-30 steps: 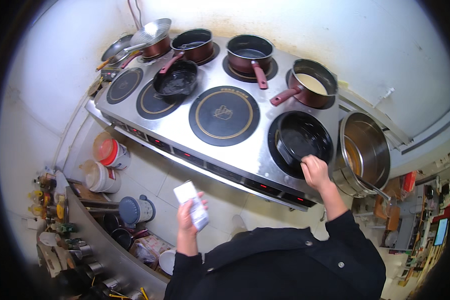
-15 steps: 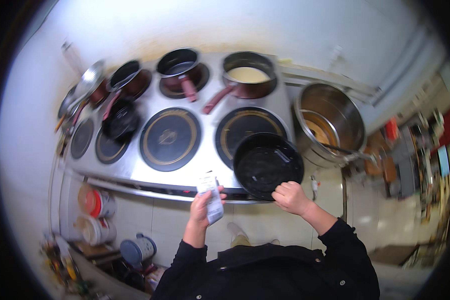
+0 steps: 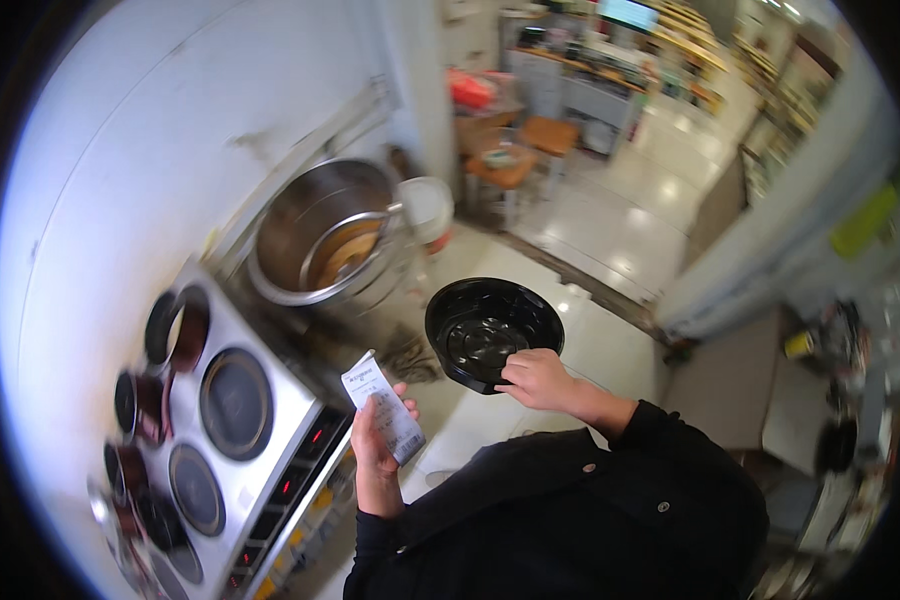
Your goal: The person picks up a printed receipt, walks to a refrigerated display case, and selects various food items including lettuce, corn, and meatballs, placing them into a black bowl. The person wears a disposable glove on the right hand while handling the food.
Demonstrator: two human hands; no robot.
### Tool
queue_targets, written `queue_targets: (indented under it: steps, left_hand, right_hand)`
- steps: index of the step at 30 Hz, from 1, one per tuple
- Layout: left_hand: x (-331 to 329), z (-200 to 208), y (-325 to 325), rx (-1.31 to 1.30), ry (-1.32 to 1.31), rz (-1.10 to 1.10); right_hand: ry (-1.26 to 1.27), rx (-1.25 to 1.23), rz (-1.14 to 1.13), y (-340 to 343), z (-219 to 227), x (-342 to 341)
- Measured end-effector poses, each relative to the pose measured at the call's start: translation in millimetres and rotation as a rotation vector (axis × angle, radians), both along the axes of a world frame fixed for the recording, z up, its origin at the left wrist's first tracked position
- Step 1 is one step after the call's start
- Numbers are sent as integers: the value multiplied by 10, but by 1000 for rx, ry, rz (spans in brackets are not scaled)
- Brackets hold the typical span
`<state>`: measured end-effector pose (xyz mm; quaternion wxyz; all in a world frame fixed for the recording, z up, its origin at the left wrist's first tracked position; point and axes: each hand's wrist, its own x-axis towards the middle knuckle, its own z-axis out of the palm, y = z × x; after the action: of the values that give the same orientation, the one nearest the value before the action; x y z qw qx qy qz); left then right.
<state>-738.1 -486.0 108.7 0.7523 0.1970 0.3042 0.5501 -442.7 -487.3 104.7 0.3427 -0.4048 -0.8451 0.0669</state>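
Note:
My left hand (image 3: 375, 437) holds a printed paper receipt (image 3: 398, 428) between thumb and fingers, its printed face toward me. By its near rim, my right hand (image 3: 542, 380) grips a round black bowl (image 3: 488, 328), with the fingers closed over the edge. The bowl looks like shiny plastic, and I see no food in it. It hangs above the tiled floor, to the right of the receipt and apart from it.
At left runs a steel stove (image 3: 270, 390) with round black hotplates and several dark red pots. A large steel stockpot (image 3: 300, 290) stands beyond its end, beside a white bucket (image 3: 428, 208). Wooden stools (image 3: 505, 172) stand near a doorway with a raised floor sill (image 3: 600, 285).
My view has turned to the right, so the stove now lies at the left and the doorway shows. The bowl has left the stove's edge; both hands keep their hold.

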Motion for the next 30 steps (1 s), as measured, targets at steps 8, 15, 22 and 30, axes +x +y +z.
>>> queue_targets:
  steps: [8,15,22,30]
  left_hand:
    - [2461,-18,512,-63,54,-518]
    - [4041,-15,1205,90,-26,-849]
    - [5358,-100,2571,38,-288,-1068]
    - [6941,68,3649,-38,-488,-1301]
  right_hand:
    - [-68,-9,-563,-907,-212,1984]
    - [71,8,-967,-1060,-483,2971]
    - [-56,-91,-1170,-396,-672,3869]
    - [40,-220,-1302,426,-697,4718]
